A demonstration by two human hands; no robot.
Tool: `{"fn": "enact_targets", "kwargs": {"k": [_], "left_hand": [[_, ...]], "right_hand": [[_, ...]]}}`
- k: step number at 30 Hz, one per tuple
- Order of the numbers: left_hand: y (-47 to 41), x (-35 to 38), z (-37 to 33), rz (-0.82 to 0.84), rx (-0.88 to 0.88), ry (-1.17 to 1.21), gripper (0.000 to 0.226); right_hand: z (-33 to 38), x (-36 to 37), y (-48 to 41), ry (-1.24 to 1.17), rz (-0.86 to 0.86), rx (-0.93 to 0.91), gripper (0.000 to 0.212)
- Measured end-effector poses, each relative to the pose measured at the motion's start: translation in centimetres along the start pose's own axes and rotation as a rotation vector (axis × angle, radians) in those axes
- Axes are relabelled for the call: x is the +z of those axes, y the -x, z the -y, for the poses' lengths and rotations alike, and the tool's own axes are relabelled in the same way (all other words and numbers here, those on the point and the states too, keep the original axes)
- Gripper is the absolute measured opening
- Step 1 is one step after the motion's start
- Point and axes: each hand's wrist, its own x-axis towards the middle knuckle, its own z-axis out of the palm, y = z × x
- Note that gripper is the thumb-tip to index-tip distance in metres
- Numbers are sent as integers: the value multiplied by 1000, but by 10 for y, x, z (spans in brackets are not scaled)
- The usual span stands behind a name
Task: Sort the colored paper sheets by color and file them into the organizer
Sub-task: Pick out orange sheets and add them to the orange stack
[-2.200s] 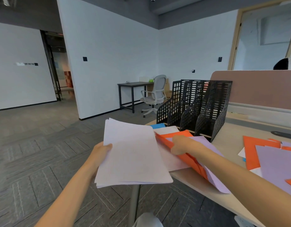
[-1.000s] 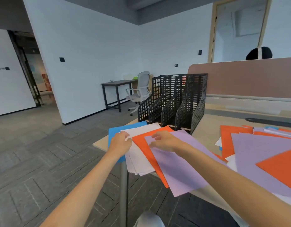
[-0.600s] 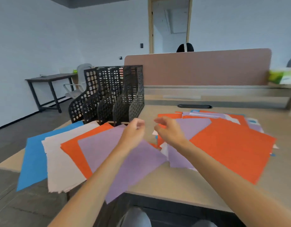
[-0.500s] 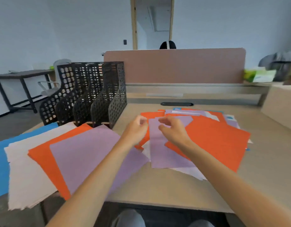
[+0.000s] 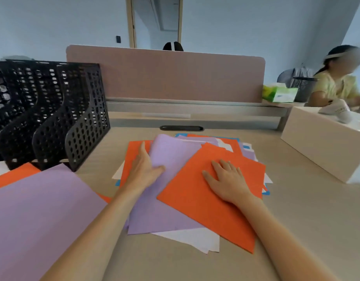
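Note:
A mixed pile of orange, purple, white and blue sheets lies in the middle of the desk. My right hand (image 5: 227,179) rests flat, fingers spread, on the top orange sheet (image 5: 197,201). My left hand (image 5: 143,169) holds the left edge of the purple sheet (image 5: 171,159) under it, thumb on top and fingers slipped beneath the raised edge. At the left, a second purple sheet (image 5: 39,211) lies over an orange sheet (image 5: 13,175). The black perforated organizer (image 5: 53,118) stands at the back left; no paper shows in its slots.
A pink divider panel (image 5: 165,76) closes the back of the desk (image 5: 306,209). A white box (image 5: 325,147) sits at the right edge. Behind it are a green tissue box (image 5: 279,94), a black mesh bin (image 5: 302,88) and a seated person (image 5: 335,86).
My view has turned right from the sorted stacks to the mixed pile. Both hands came down from mid-air onto it: the right lies flat on orange, the left has taken the purple sheet's edge.

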Motion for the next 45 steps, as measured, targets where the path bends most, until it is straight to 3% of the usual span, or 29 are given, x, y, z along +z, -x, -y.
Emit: {"fn": "enact_targets", "kwargs": {"k": [4,8,11,14,17,21,23,27,30,32,35,38,40,45], "left_hand": [[1,-7,-8,-101,-10,131,102],[1,-13,-6,-1,-119,189,102],[-2,-20,4,21,-65,133,82],[-8,-31,11,46,-20,42,65],[-19,-38,13,97,-30,29,69],[-34,-55,5,85,-63,151,63],[-45,-67,1,118,-110,238,70],[-55,-78,9,127,-143,-27,89],[-39,-70,20,59,-132,-448,107],[-25,-57,24,-35,-23,-624,96],[-10,-28,20,-45,157,-561,66],[0,-3,15,148,144,-358,63],[0,4,19,210,171,-389,67],[-1,2,32,153,173,-365,68]], "right_hand": [[-4,-8,2,6,60,-121,66],[-9,-10,5,-4,87,-179,69],[-7,-12,8,-29,75,-209,68],[-10,-20,11,-37,-21,-118,70],[-17,-22,11,22,30,6,79],[-14,-17,11,57,108,-18,81],[-9,-16,9,46,94,-35,80],[3,-12,-3,55,105,-81,79],[14,-11,-14,57,122,-120,78],[21,-8,-19,46,128,-160,78],[26,-10,-22,-10,43,-190,74],[17,-14,-25,-10,-112,-28,71],[5,-13,-24,24,-69,154,79],[-1,-5,-21,4,8,180,84]]}}
